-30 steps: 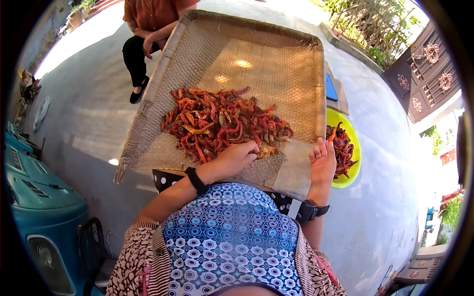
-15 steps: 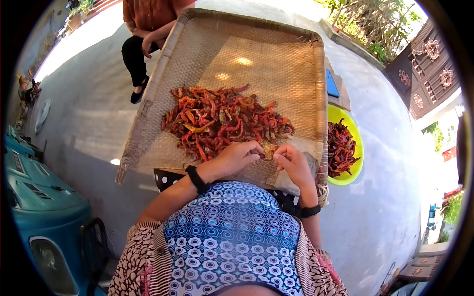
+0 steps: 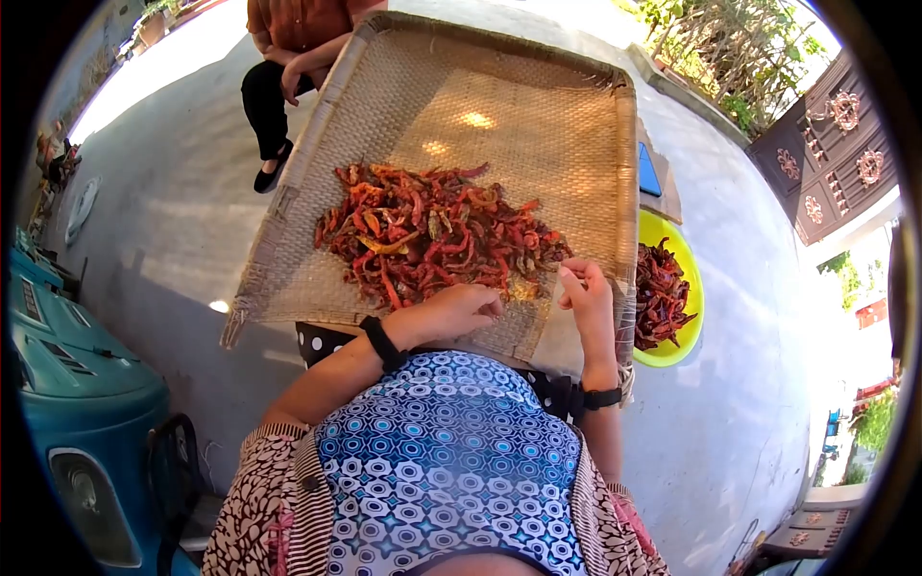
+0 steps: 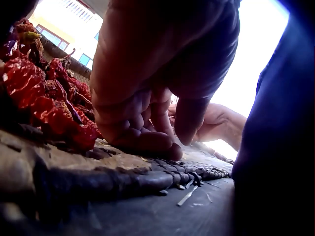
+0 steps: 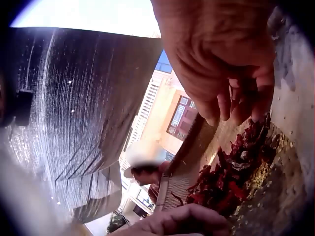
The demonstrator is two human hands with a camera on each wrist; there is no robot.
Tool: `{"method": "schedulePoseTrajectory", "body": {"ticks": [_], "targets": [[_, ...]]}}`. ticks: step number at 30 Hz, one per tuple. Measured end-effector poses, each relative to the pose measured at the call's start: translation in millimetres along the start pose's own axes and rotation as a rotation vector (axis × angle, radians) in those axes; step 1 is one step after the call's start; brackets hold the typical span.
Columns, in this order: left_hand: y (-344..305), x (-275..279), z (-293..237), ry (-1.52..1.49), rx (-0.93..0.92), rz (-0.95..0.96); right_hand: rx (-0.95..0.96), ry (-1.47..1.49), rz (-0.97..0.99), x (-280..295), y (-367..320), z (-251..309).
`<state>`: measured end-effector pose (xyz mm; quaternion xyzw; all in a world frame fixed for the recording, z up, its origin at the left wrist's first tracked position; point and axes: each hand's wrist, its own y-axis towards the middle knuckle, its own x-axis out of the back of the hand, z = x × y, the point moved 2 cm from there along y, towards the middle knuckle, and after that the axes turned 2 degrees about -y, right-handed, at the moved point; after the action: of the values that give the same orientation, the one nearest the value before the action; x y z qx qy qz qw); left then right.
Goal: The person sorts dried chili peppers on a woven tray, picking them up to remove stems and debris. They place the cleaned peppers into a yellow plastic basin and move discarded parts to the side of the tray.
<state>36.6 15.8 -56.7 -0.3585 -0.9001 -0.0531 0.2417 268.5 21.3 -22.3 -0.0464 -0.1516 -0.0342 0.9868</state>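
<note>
A heap of dried red chili peppers (image 3: 442, 230) lies on a woven tray (image 3: 480, 125), nearest the wearer's side. Just below the heap, my left hand (image 3: 456, 312) rests low over the mat with loosely curled fingers. In the left wrist view its thumb (image 4: 191, 120) hangs apart from the fingers, nothing visible between them. My right hand (image 3: 591, 298) is at the heap's right end, fingers bent down. Its fingertips (image 5: 240, 115) reach the chilies in the right wrist view; I cannot tell whether they pinch one.
Right of the tray stands a yellow-green basin (image 3: 699, 317) holding more dark red chilies. Above it a blue phone-like object (image 3: 649, 173) lies on cardboard. A seated person (image 3: 303, 58) is beyond the tray's upper left. A teal vehicle (image 3: 86, 384) stands at left.
My right hand came from beside the basin to my left hand, then moved up and right to the heap's edge. The left hand stayed nearly in place, its fingers loosening.
</note>
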Motion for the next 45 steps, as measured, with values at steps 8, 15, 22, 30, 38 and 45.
{"method": "schedulePoseTrajectory", "body": {"ticks": [8, 15, 22, 30, 38, 45], "targets": [[-0.2, 2.5, 9.5, -0.109, 0.042, 0.031, 0.179, -0.843, -0.016, -60.3, 25.7, 1.0], [0.2, 4.7, 11.3, -0.337, 0.185, -0.077, 0.418, -0.528, 0.058, -48.7, 9.1, -1.7], [-3.6, 6.3, -11.9, -0.399, 0.096, -0.212, 0.435, -0.42, 0.288, -55.7, -7.5, 7.7], [-2.6, 7.3, 0.8, -0.387, 0.142, -0.243, 0.224, 0.013, 0.374, -54.5, -5.4, -9.7], [-3.3, 10.8, -3.9, -0.328, 0.06, -0.272, 0.105, 0.101, 0.111, -5.3, 6.5, -23.6], [-4.4, 12.0, -13.3, -0.421, 0.104, -0.306, -0.097, 0.889, -0.257, 55.4, 7.5, -31.2]]}}
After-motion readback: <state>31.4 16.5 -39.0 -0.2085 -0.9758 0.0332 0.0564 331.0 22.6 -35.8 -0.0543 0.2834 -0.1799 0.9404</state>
